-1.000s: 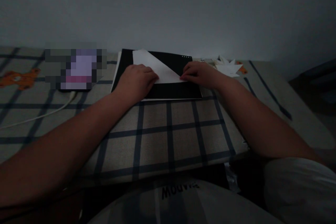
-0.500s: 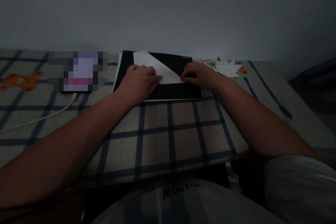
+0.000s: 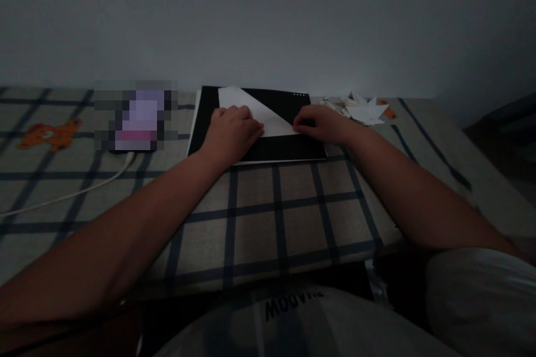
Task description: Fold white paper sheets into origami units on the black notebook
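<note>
A white sheet of paper (image 3: pixel 272 121), folded to a slanted edge and a point at the right, lies on a black-covered notebook (image 3: pixel 276 149). My left hand (image 3: pixel 234 131) presses on the paper's left part, fingers curled together and thumb stretched along the sheet. Its fingertips are partly hidden under the hand. At the paper's right tip, my right hand (image 3: pixel 316 122) is closed in a pinch on the corner.
A phone (image 3: pixel 142 117), blurred out, lies left of the notebook with a white cable (image 3: pixel 100 185) plugged in. Folded white paper pieces (image 3: pixel 362 109) are piled to the right. A checked cloth (image 3: pixel 255 195) with orange bear figures covers the table, which meets a wall (image 3: pixel 268 22).
The camera view has swung a little, so everything appears slightly farther right and lower. Both hands keep nearly the same places on the paper.
</note>
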Motion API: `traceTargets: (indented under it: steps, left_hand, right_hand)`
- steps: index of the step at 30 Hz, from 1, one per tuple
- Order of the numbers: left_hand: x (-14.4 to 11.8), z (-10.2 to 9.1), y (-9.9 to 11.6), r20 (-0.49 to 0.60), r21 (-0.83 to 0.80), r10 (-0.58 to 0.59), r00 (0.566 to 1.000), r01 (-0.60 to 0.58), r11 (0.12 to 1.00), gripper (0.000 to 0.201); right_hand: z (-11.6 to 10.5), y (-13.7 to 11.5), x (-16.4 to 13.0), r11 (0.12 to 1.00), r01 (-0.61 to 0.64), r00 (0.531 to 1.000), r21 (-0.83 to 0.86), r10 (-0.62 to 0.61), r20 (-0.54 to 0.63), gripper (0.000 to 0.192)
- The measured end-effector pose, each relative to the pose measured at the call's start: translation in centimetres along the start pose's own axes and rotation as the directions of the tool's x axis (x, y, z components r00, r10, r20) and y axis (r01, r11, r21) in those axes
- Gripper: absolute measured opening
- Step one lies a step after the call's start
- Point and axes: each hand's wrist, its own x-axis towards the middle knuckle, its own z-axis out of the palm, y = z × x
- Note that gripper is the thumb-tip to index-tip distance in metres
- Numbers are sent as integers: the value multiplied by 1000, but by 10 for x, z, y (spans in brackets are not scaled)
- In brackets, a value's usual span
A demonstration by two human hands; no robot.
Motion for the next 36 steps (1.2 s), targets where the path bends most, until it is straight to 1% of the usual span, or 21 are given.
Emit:
traceTargets:
  steps: [4, 9, 14, 16, 21, 25, 29, 31, 36]
  left_hand:
    - [0, 0, 1, -2, -5, 2, 1000, -2, 1000, 39]
    - [1, -2, 1, 33, 6, -10, 999, 10, 1000, 39]
    - [2, 0, 0, 27, 13, -11, 1000, 11, 1000, 40]
    - [2, 0, 1, 29, 29, -9, 1000, 8, 1000, 39]
    - [3, -6, 3, 78, 52, 21, 997, -25, 998, 41]
    - [3, -9, 5, 106, 63, 5, 994, -12, 998, 43]
    - [3, -8, 5, 114, 54, 12, 993, -18, 998, 44]
    - [3, -8, 5, 121, 52, 9, 993, -15, 999, 44]
    - [4, -9, 5, 116, 65, 10, 993, -18, 998, 45]
  right_hand:
    - [-2, 0, -2, 999, -44, 999, -9, 44, 21, 22]
    - [-12, -4, -4, 996, -89, 991, -30, 91, 99, 21]
    - [-21, -8, -7, 995, -87, 984, -51, 94, 154, 21]
    - [-22, -8, -8, 996, -78, 985, -54, 85, 151, 22]
    - [-19, -8, -5, 994, -72, 989, -78, 81, 125, 21]
    - [-16, -13, 0, 991, -85, 989, -105, 97, 108, 21]
    - [-14, -18, 5, 992, -68, 994, -104, 77, 82, 20]
    - [-14, -18, 8, 992, -63, 994, -106, 72, 87, 21]
    - [-15, -13, 19, 990, -100, 987, -100, 112, 116, 23]
